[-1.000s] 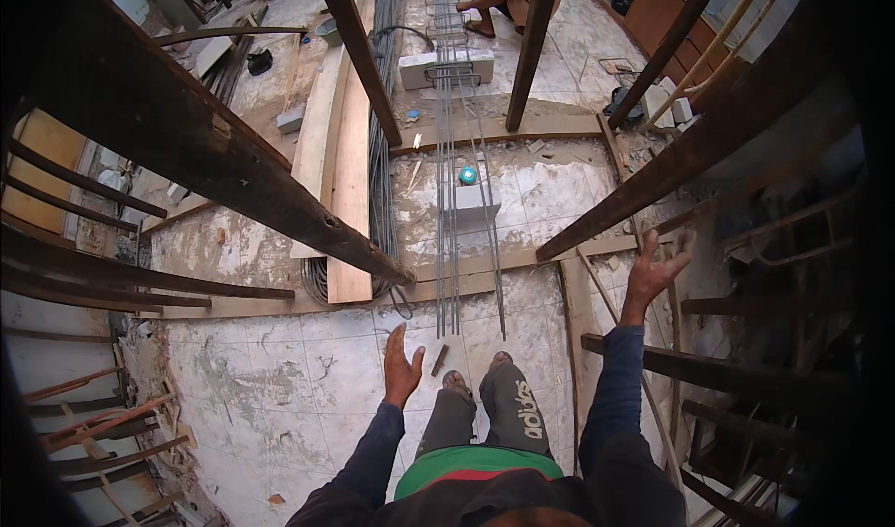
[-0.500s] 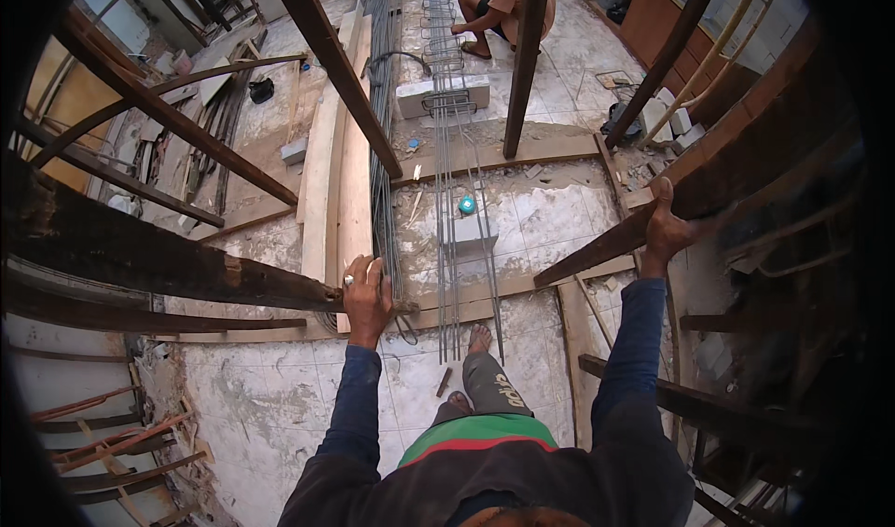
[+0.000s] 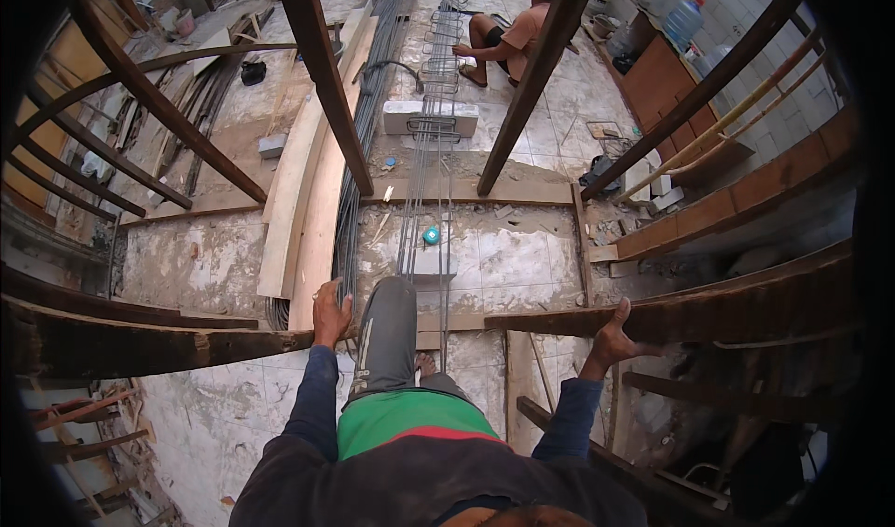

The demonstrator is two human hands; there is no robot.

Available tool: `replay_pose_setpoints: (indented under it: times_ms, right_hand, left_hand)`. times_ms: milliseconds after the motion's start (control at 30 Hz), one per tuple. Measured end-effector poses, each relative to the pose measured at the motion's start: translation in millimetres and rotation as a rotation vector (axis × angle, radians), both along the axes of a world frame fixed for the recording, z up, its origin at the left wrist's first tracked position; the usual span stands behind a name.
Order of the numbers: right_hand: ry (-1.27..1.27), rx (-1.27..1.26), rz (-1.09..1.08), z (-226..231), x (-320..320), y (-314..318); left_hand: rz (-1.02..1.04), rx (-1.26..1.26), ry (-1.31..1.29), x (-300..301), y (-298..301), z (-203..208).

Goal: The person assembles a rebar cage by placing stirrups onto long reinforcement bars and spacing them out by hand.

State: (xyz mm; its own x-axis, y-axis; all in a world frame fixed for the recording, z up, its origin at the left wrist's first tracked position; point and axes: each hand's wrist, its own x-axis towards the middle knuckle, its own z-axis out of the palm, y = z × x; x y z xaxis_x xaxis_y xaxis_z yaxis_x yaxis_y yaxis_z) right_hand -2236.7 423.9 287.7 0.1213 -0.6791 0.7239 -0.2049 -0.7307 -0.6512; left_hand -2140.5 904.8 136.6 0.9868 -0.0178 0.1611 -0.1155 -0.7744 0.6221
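My left hand (image 3: pixel 331 316) rests at the end of a dark left beam (image 3: pixel 149 348), left of centre; whether it grips, I cannot tell. My right hand (image 3: pixel 611 342) is spread, thumb up, against or just beside the right beam (image 3: pixel 746 313), at the frame's right. Both probably steady me, one knee (image 3: pixel 387 305) being raised. Above centre, a pale block (image 3: pixel 399 117) lies under the steel cage (image 3: pixel 431 128), likely propping it; a co-worker (image 3: pixel 533 29) crouches beside it.
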Motion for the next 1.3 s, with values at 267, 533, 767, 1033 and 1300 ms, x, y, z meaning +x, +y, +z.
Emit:
replay_pose_setpoints:
  times_ms: [267,533,767,1033,1300]
  right_hand:
    - [0.004,-0.081,-0.089,12.9,4.2,13.3]
    - [0.085,-0.032,-0.697,-1.6,0.0,15.3]
    - [0.433,-0.107,-0.917,-0.9,-29.2,14.0]
    - [0.614,0.074,-0.993,7.7,-43.0,25.5]
    - [0.796,0.255,-1.168,17.0,-53.3,28.8]
  left_hand:
    - [0.137,-0.140,0.286,92.4,-5.7,-56.8]
    - [-0.160,-0.033,0.523,280.2,-23.2,-109.0]
    - [-0.384,0.008,0.570,479.5,-25.2,-72.4]
    - [-0.495,-0.085,0.420,567.8,-72.4,6.7]
    - [-0.610,-0.240,0.331,609.5,-93.9,50.0]
